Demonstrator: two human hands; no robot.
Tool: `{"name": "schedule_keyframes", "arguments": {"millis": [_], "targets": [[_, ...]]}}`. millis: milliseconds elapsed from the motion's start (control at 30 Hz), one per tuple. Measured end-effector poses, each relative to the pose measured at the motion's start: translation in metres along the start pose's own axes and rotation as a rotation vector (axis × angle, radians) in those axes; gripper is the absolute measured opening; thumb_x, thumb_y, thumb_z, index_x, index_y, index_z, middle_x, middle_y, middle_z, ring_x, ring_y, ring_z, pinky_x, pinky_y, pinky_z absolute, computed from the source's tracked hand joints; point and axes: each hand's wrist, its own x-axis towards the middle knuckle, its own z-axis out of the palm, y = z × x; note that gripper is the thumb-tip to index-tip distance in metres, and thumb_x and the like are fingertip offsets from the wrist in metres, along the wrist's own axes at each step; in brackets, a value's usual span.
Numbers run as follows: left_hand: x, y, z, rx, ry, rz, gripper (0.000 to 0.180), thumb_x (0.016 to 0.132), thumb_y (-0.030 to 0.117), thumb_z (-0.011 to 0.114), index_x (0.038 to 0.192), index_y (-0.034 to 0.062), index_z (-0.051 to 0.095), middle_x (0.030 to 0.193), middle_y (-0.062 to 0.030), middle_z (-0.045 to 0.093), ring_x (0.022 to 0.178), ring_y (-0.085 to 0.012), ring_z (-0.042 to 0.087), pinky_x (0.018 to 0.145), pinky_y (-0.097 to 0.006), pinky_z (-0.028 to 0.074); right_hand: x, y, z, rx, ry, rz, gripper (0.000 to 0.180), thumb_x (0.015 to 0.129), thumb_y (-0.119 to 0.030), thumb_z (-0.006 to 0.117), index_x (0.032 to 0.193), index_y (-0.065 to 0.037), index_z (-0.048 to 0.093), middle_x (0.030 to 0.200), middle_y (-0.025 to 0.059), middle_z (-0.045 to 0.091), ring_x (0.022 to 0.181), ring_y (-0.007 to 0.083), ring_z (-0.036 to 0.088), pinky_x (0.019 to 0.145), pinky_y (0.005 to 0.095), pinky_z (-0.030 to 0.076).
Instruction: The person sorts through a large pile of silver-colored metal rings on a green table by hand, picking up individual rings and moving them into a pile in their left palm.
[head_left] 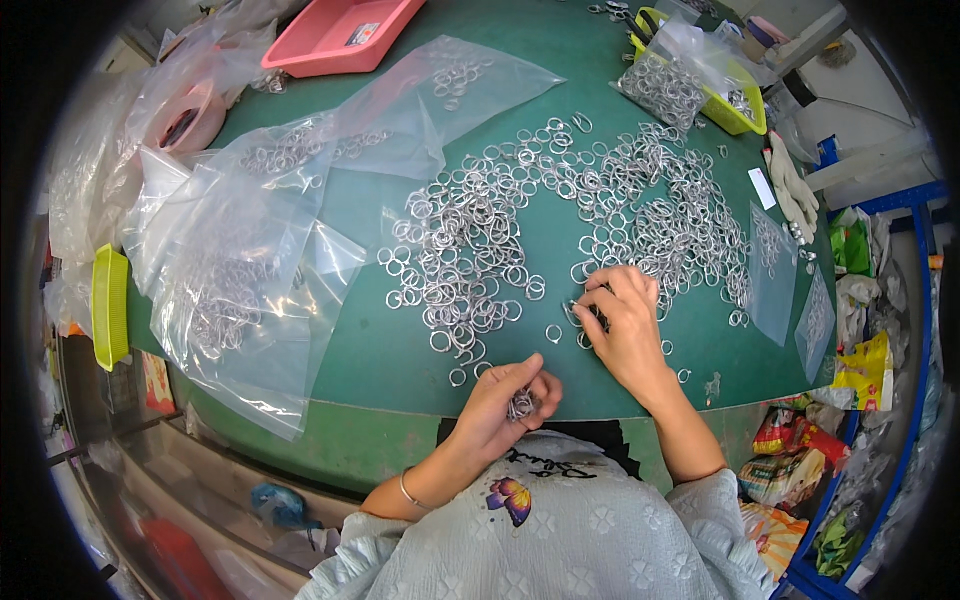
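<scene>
My left hand (493, 408) is at the table's near edge, its fingers curled round a small bunch of metal rings (520, 404). Farther right, my right hand (625, 325) reaches to the near edge of the right heap of silvery metal rings (678, 238). Its fingers are bent and pressed onto rings at the fingertips; part of these is hidden beneath the hand. Another heap of rings (468, 245) spreads left of it, joined to the right heap by loose rings at the far side. A single ring (553, 332) lies on the green table (370, 375) between my hands.
Clear plastic bags (290, 375) with rings in them cover the table's left. A pink tray (345, 35) sits at the back. At the far right stand a yellow-green basket (735, 117), a bag of rings (660, 90) and a glove (792, 190). A blue rack (905, 400) borders the right.
</scene>
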Motion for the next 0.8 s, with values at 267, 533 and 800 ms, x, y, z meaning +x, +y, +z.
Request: {"name": "schedule_keyframes", "arguments": {"millis": [267,533,800], "targets": [[0.001,0.008,0.033,0.153,0.215,0.050,0.044,0.098,0.025,0.045,0.131,-0.0028,0.045,0.123,-0.0207,0.057,0.097,-0.0213,0.064,0.071,-0.028,0.056,0.003,-0.005,-0.018,0.368,0.050,0.193,0.008,0.073,0.001,0.067,0.079,0.000,0.062,0.085,0.0081,0.060,0.084,0.0233,0.055,0.077,0.0327,0.043],[0.004,-0.001,0.035,0.086,0.248,0.088,0.034,0.096,0.028,0.050,0.112,0.0003,0.060,0.098,-0.0122,0.066,0.088,-0.0203,0.065,0.069,-0.028,0.053,0.000,-0.016,-0.023,0.543,-0.125,0.114,0.008,0.075,-0.003,0.068,0.082,-0.001,0.064,0.088,0.0081,0.061,0.085,0.0227,0.055,0.078,0.0326,0.043],[-0.011,-0.001,0.021,0.134,-0.012,-0.132,0.039,0.095,0.034,0.052,0.069,0.0058,0.049,0.061,-0.0004,0.041,0.050,-0.0086,0.039,0.039,-0.022,0.032,0.012,-0.028,0.019,0.303,-0.262,-0.146,0.016,0.073,-0.010,0.072,0.084,-0.005,0.062,0.091,0.0080,0.058,0.090,0.0267,0.053,0.078,0.0377,0.042]]}}
